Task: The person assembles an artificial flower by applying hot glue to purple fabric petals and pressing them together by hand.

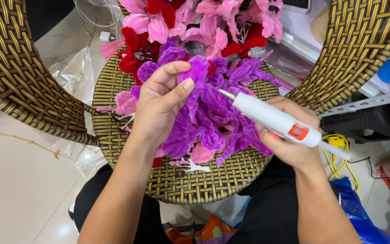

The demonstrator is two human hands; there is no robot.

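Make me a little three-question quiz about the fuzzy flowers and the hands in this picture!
1. True or false: the right hand holds a white glue gun.
2. What colour is the petal pinched by the left hand? A) purple B) green C) yellow
3. What do the flowers rest on?

Key
1. True; its tip points at the purple flower.
2. A.
3. A round woven stool, between two woven chairs.
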